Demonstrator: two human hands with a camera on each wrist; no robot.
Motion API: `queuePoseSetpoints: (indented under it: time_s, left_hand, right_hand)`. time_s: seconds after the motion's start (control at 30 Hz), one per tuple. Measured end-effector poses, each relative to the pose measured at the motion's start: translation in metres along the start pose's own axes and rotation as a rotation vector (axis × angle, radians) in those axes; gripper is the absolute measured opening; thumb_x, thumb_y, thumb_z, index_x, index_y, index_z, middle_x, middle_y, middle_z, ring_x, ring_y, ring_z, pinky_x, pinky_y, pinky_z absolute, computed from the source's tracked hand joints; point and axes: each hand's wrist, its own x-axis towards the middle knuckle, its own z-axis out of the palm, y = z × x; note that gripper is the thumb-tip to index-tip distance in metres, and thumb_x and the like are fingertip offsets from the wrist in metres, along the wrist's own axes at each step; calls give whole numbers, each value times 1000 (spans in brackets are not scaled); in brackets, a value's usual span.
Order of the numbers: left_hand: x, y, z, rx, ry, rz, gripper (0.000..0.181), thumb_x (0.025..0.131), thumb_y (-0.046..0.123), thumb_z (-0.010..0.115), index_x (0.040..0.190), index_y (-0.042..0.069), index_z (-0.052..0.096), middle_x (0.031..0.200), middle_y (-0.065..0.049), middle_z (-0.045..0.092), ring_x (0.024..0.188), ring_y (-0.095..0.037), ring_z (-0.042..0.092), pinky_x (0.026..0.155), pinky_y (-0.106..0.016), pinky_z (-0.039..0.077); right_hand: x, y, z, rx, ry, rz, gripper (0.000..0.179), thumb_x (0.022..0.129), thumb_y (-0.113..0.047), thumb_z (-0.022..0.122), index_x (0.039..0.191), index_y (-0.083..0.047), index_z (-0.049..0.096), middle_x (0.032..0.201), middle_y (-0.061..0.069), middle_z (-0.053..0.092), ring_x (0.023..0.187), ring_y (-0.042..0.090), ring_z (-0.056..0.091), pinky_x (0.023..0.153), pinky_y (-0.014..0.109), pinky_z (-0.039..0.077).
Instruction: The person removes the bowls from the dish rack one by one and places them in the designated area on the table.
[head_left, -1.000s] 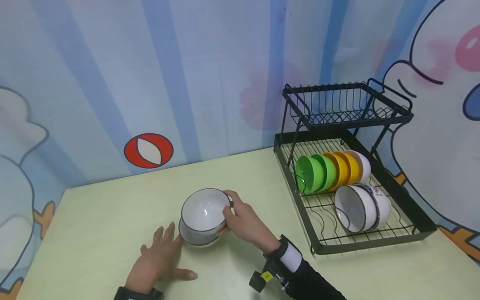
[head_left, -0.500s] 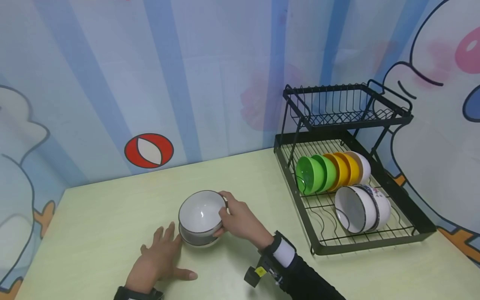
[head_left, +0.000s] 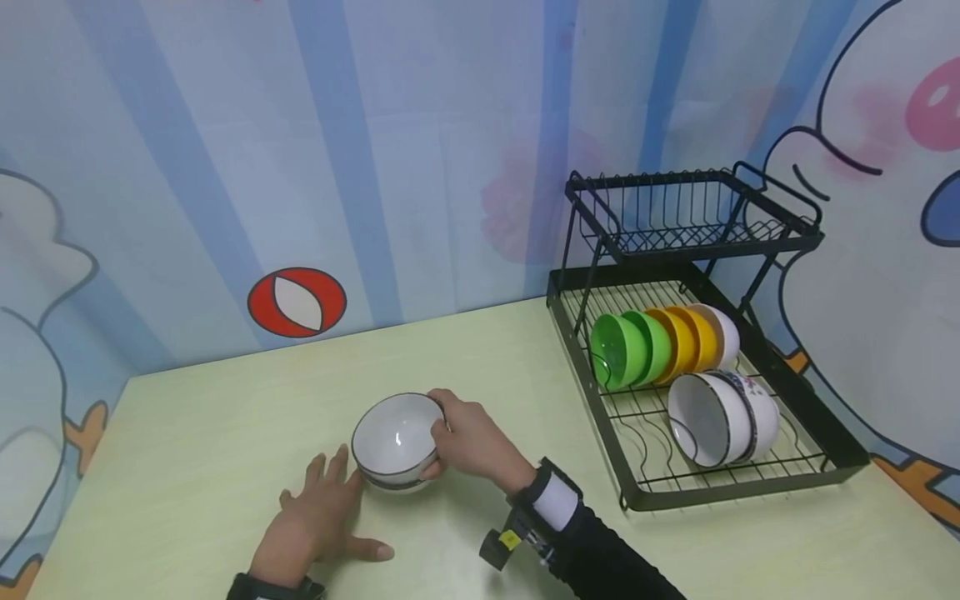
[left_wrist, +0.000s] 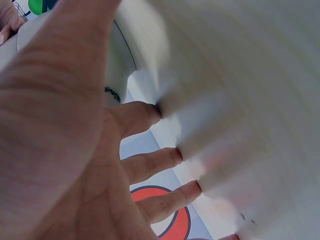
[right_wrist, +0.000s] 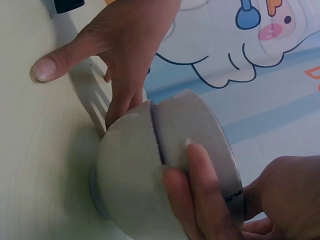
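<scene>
A white bowl [head_left: 393, 433] with a dark rim sits in a second white bowl [right_wrist: 127, 170], which stands on the table. In the right wrist view the upper bowl's wall rises above the lower rim. My right hand [head_left: 472, 437] grips the upper bowl at its right side, thumb at the rim and fingers along the outside. To the left, my left hand [head_left: 315, 517] is spread out with its fingertips on the table, the index finger against or very near the lower bowl. The left wrist view shows those fingers [left_wrist: 152, 165] nearly straight.
A black two-tier dish rack [head_left: 630, 492] stands on the right of the table [head_left: 225, 433]. Its lower tier holds green bowls [head_left: 618, 350], yellow bowls [head_left: 678, 342] and white bowls [head_left: 708, 421] on edge. A printed curtain [head_left: 420, 167] hangs behind the table.
My right hand has brought the upper bowl down and slightly left, so it sits deeper in the lower bowl. The left hand has stayed in place.
</scene>
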Motion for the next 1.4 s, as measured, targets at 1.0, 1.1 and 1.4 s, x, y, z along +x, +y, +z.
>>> queuePoseSetpoints:
  time_s: [1.0, 1.1, 1.4]
  left_hand:
    - [-2, 1, -1, -8, 10, 10, 124, 57, 69, 83, 150, -1, 39, 161, -32, 17, 145, -59, 15, 98, -87, 23]
    - [-2, 1, -1, -14, 2, 6, 124, 57, 69, 83, 150, -1, 39, 161, -32, 17, 145, -60, 14, 99, -87, 23]
    - [1, 0, 1, -12, 2, 13, 124, 56, 69, 83, 149, -1, 40, 161, -33, 16, 145, -60, 14, 98, -87, 23]
  right_hand:
    - [-40, 29, -47, -258, 399, -185, 33, 101, -17, 55, 133, -12, 59, 128, 7, 65, 87, 15, 69, 71, 30, 58]
    - [-49, 36, -61, -370, 455, -223, 28, 100, -14, 56, 127, -11, 62, 125, 7, 66, 100, 20, 68, 83, 36, 57]
    - [-72, 59, -103, -485, 511, -170, 30, 97, -12, 59, 125, -1, 61, 131, 20, 61, 122, 37, 58, 102, 54, 48]
